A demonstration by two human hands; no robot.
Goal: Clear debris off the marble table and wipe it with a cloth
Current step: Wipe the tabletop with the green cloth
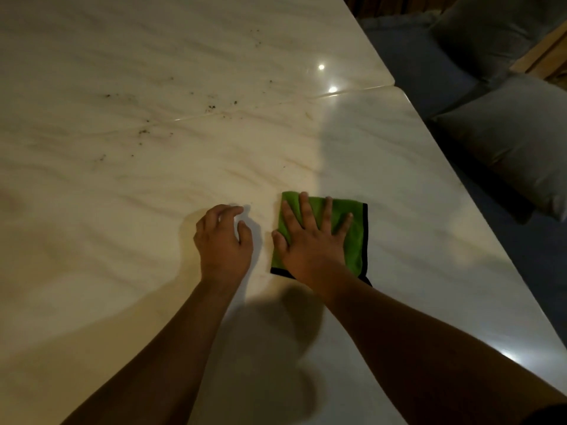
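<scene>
Head view looks down on a pale, veined marble tabletop with both bare forearms reaching out over it from the near edge. The right hand lies flat on a folded green cloth, palm down, its fingers straight and spread apart, pressing the cloth against the stone. The cloth has a black trim along its right and near edges, and it sits on the right-hand part of the tabletop, near the middle of the view; the hand covers most of its left half. The left hand is just beside the cloth, on its left and apart from it, with the fingers loosely curled and nothing held in them; whether its fingertips touch the stone cannot be told.

Debris, a scatter of small dark specks, lies farther out and to the left, well apart from both hands. Most of it lies along a seam where two slabs meet, with a few more specks beyond it. Two bright light reflections shine on the polished surface near the seam's right end. Past the right edge of the tabletop lie grey cushions on a dark seat.
</scene>
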